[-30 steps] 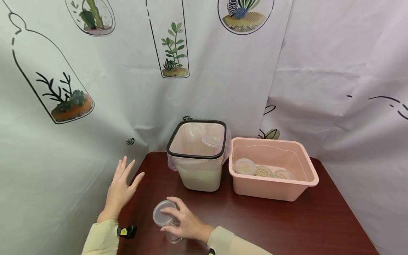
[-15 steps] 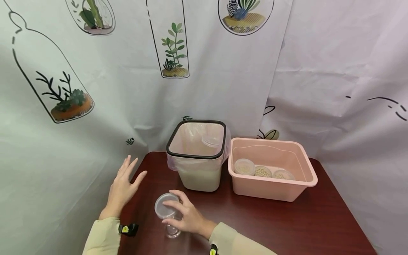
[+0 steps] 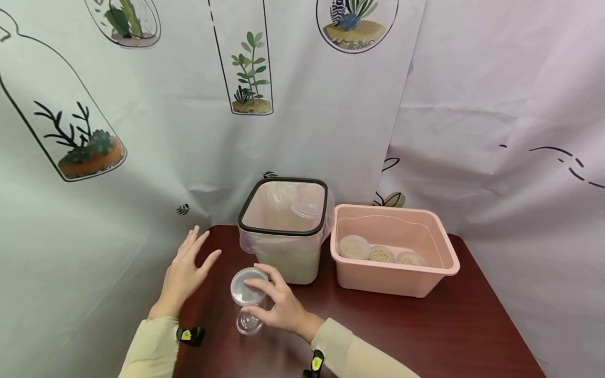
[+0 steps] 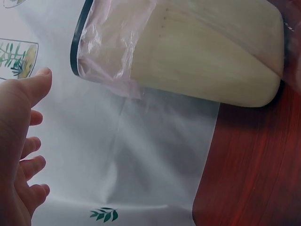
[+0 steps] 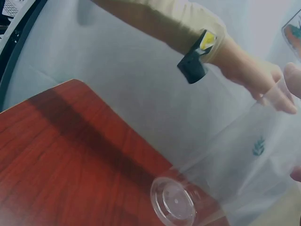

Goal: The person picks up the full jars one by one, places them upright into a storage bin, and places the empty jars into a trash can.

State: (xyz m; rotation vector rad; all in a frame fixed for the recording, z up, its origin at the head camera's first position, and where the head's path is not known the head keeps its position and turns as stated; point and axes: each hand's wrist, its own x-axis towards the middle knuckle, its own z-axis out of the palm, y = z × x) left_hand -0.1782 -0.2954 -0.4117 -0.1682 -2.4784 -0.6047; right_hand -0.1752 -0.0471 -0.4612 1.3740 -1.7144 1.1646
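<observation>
My right hand (image 3: 280, 304) grips a tall clear plastic cup (image 5: 211, 183) near its top, thumb and fingers around it. A frosted round top, which looks like a lid (image 3: 247, 287), faces up in the head view. The cup's round base (image 5: 174, 202) shows in the right wrist view, and no contents are visible inside. To the left, my left hand (image 3: 181, 275) is raised with fingers spread and nothing held. In the left wrist view its thumb and fingertips stand apart from the bin.
Behind the hands stands a pale bin (image 3: 288, 262) with a black rim and a plastic liner; a clear round piece (image 3: 304, 210) lies inside. Right of it, a pink tub (image 3: 392, 278) holds several round clear containers (image 3: 381, 254), some with beige grains. A patterned curtain (image 3: 307, 131) hangs behind the table (image 3: 402, 336).
My right hand has carried the clear cup up and away from me, toward the bin. My left hand has shifted slightly right, still spread. The head view has turned slightly right.
</observation>
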